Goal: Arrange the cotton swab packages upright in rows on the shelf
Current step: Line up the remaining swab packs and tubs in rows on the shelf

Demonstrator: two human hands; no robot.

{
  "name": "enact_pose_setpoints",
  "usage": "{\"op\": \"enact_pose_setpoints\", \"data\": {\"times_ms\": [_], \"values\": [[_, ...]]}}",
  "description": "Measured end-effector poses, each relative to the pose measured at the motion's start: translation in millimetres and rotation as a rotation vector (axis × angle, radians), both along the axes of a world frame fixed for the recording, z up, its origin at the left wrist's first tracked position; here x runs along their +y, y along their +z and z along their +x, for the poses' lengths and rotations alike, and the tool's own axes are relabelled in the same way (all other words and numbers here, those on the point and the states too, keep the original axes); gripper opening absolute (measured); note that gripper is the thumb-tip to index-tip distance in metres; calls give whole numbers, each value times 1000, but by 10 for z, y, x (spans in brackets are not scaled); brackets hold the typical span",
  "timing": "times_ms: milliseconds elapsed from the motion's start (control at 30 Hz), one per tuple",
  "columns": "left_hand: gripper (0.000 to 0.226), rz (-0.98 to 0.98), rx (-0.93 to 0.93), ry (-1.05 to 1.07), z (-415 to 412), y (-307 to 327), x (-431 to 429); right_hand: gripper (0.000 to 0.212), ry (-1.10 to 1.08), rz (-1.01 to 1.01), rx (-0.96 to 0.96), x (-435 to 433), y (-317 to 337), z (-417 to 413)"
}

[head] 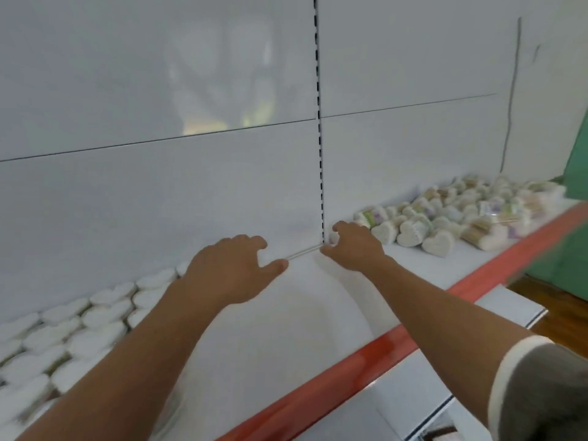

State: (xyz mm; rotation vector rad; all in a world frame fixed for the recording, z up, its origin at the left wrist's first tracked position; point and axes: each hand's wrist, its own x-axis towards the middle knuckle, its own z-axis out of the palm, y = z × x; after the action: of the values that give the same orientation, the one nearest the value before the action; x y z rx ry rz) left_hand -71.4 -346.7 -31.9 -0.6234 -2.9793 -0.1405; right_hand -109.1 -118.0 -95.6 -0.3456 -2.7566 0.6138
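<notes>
Just right of the right hand (356, 246) lie toppled packs (445, 221); whether it grips one is unclear. Left hand (232, 268), slack and empty, adjoins the rows (79, 316).

The shelf (286, 329) is white with a red front edge (397, 342). The white back panel (159, 192) carries a black dashed strip (319, 154). The near left packages (79, 326) are white. The far right pile (461, 211) mixes white, tan, green and purple. The sleeve (547, 393) is grey, cuffed white.
</notes>
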Motion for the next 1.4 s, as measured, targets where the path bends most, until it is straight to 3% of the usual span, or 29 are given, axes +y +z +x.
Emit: {"op": "enact_pose_setpoints", "data": {"times_ms": [267,433,633,767,900,1000,1067,1167,1400], "values": [[64,156,-95,-101,-41,-396,1366,59,-146,156,-2,1668,158,457],[58,312,-56,-120,-86,-608,2058,76,34,147,-144,2218,1,653],[54,491,1,-169,-213,-760,2575,55,162,170,-32,2493,-161,547],[50,577,38,-252,-305,-858,2652,50,206,46,22,2609,-204,552],[52,641,-25,-291,-381,-969,2596,48,132,-391,241,2504,-152,558],[66,714,-59,-331,-401,-1016,2647,45,168,-719,271,2309,-180,501],[81,762,-68,-383,-407,-1058,2697,42,202,-826,256,2183,-204,470],[92,809,-49,-396,-454,-1098,2684,43,263,-792,220,2040,-268,426],[78,849,0,-364,-505,-1118,2739,40,406,-673,212,1973,-379,424]]}}
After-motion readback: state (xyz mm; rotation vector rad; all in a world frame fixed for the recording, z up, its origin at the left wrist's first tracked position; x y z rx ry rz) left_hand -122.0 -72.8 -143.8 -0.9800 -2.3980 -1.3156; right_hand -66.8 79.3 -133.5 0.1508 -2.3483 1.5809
